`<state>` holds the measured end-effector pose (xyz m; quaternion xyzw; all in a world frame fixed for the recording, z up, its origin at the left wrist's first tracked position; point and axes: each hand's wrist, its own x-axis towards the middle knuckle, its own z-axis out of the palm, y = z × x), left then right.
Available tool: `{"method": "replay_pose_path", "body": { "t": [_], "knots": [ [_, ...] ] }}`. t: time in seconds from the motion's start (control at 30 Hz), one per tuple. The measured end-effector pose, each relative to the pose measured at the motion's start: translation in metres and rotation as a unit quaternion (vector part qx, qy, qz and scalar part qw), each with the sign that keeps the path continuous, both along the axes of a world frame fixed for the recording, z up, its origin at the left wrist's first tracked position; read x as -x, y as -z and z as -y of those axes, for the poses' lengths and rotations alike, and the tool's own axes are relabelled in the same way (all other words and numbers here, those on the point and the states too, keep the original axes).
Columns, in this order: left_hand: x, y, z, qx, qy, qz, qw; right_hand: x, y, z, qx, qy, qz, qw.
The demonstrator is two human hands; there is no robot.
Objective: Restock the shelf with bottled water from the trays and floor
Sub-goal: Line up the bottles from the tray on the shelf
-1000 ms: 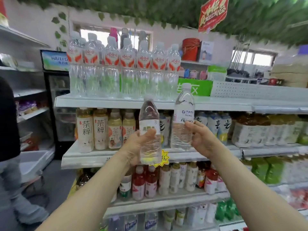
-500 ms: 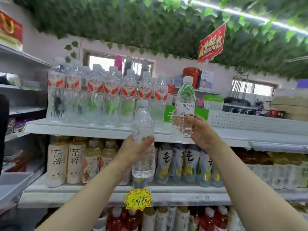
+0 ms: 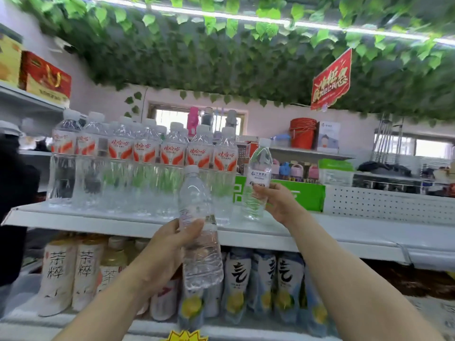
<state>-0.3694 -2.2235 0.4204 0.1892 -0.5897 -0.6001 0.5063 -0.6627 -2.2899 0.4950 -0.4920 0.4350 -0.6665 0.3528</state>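
Observation:
My left hand (image 3: 162,252) grips a clear water bottle (image 3: 200,242) around its middle, upright in front of the top shelf's edge (image 3: 123,223). My right hand (image 3: 278,203) holds a second clear water bottle (image 3: 257,178) with a white and blue label. Its base is at the top shelf's surface, just right of the row of red-labelled water bottles (image 3: 145,168). I cannot tell whether its base touches the shelf.
Tea and juice bottles (image 3: 236,286) fill the shelf below. A green box (image 3: 305,195) and a white perforated panel (image 3: 389,205) stand behind the top shelf on the right. A person in dark clothes (image 3: 14,193) stands at the left edge. Leafy vines hang overhead.
Both hands have risen with their bottles, from the middle shelf level to the top shelf. The right bottle has moved in beside the row of red-labelled bottles.

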Motion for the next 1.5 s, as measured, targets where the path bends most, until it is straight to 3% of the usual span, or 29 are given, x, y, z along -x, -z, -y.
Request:
{"method": "replay_pose_path", "body": {
  "t": [0.3,0.63,0.9,1.13,1.3,1.5],
  "knots": [
    [0.025,-0.002,0.018,0.058,-0.122,0.017,0.991,0.020,0.002,0.060,-0.044,-0.060,-0.048,0.996],
    [0.033,-0.003,0.012,0.067,-0.160,0.045,0.984,0.027,-0.006,0.061,-0.067,-0.076,-0.092,0.991],
    [0.010,-0.001,0.007,0.066,-0.165,0.082,0.981,0.007,0.002,0.036,-0.060,0.026,-0.144,0.987],
    [-0.015,0.006,-0.009,0.054,-0.112,0.046,0.991,-0.025,0.011,-0.019,0.002,0.171,-0.105,0.980],
    [-0.018,0.007,-0.025,0.051,-0.103,0.018,0.993,-0.080,0.029,-0.098,0.017,0.073,-0.078,0.994],
    [-0.010,-0.002,-0.033,0.057,-0.060,0.032,0.996,-0.147,0.074,-0.174,-0.035,-0.079,-0.180,0.980]
  ]
}}
